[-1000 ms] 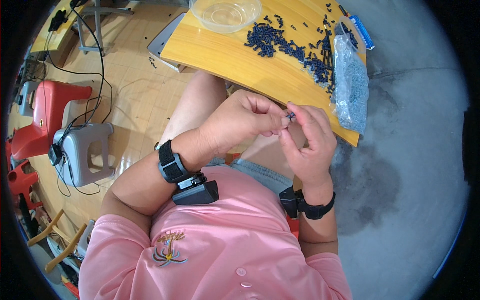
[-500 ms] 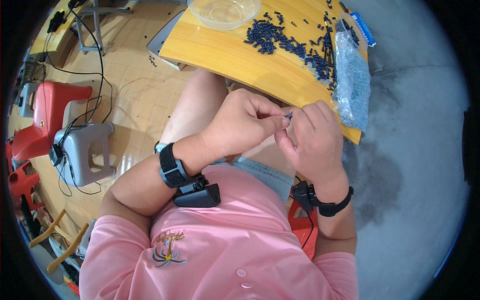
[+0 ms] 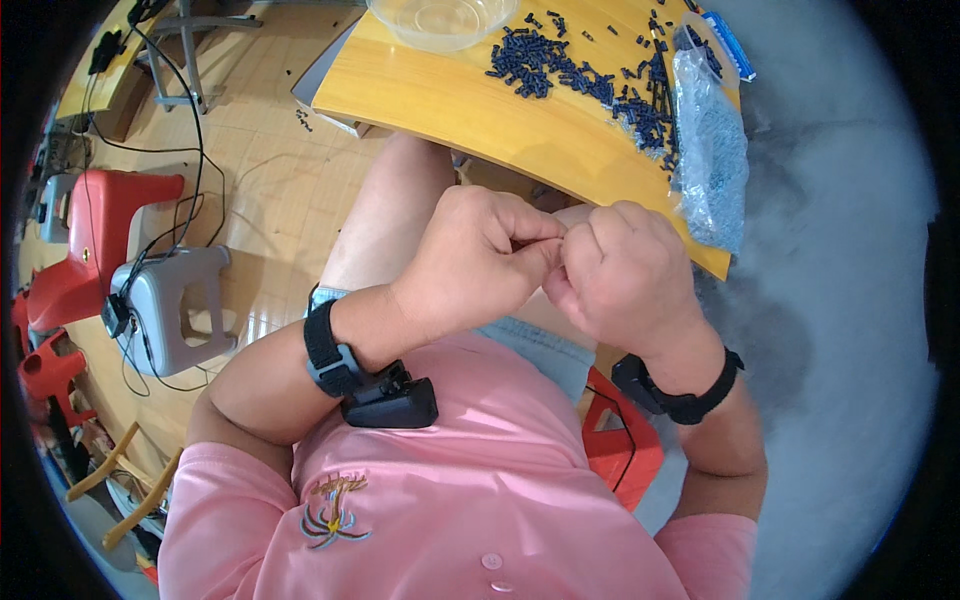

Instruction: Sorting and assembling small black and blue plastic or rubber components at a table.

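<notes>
My left hand (image 3: 475,255) and my right hand (image 3: 630,275) meet above my lap, just short of the table's near edge. The left is closed in a pinch of thumb and forefinger. Curled fingers and thumb close my right hand against those fingertips. Between them the fingers cover a small dark part that showed half a second earlier; its shape cannot be made out now. Similar small black parts (image 3: 525,62) lie heaped on the yellow wooden table (image 3: 440,105), trailing off toward the right.
A clear plastic bowl (image 3: 440,25) stands at the table's far left. Along the right edge lies a bubble-wrap bag (image 3: 712,160), with a blue packet (image 3: 730,45) beyond it. A grey stool (image 3: 175,310) and a red stool (image 3: 100,235) stand at left, with black cables over them.
My right wrist has swung outward to the right, and its hand has turned and curled more tightly. The small dark part has gone out of sight between the fingers. My left hand moved slightly left.
</notes>
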Demonstrator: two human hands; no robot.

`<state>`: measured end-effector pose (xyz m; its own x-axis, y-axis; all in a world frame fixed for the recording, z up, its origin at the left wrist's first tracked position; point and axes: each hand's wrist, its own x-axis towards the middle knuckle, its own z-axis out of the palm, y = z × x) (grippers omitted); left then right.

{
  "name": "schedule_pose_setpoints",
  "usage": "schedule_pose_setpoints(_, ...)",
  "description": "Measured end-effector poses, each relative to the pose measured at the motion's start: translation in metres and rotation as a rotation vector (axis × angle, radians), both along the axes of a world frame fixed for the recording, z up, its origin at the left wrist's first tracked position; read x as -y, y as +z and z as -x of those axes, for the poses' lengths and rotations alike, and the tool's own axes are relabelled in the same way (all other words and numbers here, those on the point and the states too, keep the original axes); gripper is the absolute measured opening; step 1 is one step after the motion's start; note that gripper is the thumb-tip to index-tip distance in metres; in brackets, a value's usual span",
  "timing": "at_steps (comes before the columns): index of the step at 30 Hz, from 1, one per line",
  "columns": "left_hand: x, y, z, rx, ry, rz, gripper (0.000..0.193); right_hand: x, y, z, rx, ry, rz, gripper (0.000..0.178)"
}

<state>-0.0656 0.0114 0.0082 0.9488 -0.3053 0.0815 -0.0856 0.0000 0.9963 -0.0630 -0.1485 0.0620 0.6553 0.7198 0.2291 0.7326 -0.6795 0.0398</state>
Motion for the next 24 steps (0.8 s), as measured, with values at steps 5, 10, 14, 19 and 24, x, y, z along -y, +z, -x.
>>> schedule_pose_setpoints(5,-0.003,0.001,-0.005,-0.001,-0.017,-0.064,0.007,0.0,-0.006,-0.007,0.058,0.063,0.041,0.016)
schedule_pose_setpoints(10,-0.003,-0.008,-0.002,-0.041,-0.076,-0.109,0.009,0.002,-0.021,-0.002,-0.068,0.043,-0.018,0.015)
schedule_pose_setpoints(14,-0.007,-0.013,-0.01,-0.215,-0.101,0.009,0.011,-0.003,-0.002,-0.005,-0.14,-0.061,-0.05,0.02)
schedule_pose_setpoints(19,-0.006,-0.012,-0.014,-0.348,-0.104,0.186,0.011,-0.003,-0.003,-0.004,-0.169,-0.153,-0.089,0.03)
schedule_pose_setpoints(24,-0.009,-0.015,-0.016,-0.418,-0.129,0.153,0.013,-0.007,0.0,-0.004,-0.196,-0.191,-0.04,0.025)
